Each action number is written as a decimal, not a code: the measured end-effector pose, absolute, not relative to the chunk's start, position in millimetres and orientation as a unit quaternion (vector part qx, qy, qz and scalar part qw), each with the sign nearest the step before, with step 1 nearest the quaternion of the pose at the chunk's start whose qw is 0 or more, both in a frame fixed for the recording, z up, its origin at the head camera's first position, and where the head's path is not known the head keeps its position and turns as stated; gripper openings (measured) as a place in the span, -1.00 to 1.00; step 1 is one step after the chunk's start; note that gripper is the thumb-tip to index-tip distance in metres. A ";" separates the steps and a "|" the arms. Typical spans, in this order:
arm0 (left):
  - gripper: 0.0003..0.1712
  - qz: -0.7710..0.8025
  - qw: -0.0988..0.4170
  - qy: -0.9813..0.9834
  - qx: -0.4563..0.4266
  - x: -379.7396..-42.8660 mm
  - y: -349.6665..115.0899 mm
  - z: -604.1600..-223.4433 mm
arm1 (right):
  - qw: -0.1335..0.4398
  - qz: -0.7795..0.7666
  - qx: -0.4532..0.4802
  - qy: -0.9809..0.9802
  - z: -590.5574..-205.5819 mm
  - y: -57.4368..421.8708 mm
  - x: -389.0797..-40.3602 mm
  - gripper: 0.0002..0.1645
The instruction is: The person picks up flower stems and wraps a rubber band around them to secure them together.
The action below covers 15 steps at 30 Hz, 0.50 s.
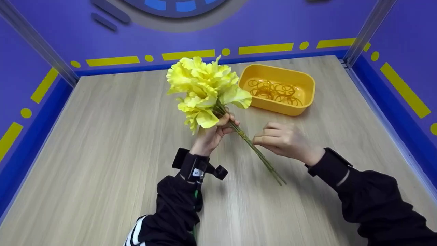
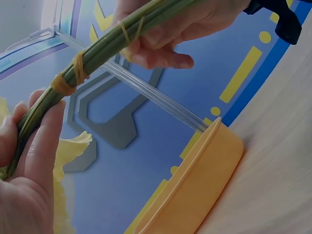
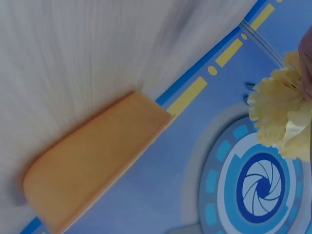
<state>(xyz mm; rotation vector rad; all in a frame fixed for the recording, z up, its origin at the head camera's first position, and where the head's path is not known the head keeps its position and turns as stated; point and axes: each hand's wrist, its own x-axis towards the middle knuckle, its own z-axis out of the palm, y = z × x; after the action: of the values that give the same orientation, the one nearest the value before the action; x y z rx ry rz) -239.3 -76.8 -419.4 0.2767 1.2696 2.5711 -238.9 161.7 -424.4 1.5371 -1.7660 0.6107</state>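
A bunch of yellow artificial-looking flowers (image 1: 205,82) is tilted across the middle of the head view, blooms up and to the left. My left hand (image 1: 215,131) grips its green stems (image 1: 263,160) just under the blooms. In the left wrist view, an amber rubber band (image 2: 63,85) is wound tightly round the stems beside the left fingers. Farther down, a thin rubber band loop (image 2: 125,32) crosses the stems and draws together at the fingertips of my right hand (image 1: 285,141), which pinches it. The right wrist view shows only part of a hand at its edge, by the petals.
An orange-yellow plastic box (image 1: 280,106) with several loose rubber bands (image 1: 269,92) stands behind the right hand. It rests on a light wood-grain table (image 1: 112,143). Blue-purple panels (image 1: 191,41) with yellow markings enclose the back and sides.
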 end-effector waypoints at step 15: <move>-0.66 0.852 0.155 0.490 0.101 -236.6 -68.5 -419.2 | 0.359 0.298 0.497 -0.732 -437.1 151.3 -248.1 -0.70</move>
<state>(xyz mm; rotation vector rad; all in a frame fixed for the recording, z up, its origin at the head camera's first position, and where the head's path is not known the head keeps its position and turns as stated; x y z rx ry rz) -236.6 -68.5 -419.2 0.2884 1.4029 2.4422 -248.1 151.3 -437.1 1.2806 -1.8865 0.7692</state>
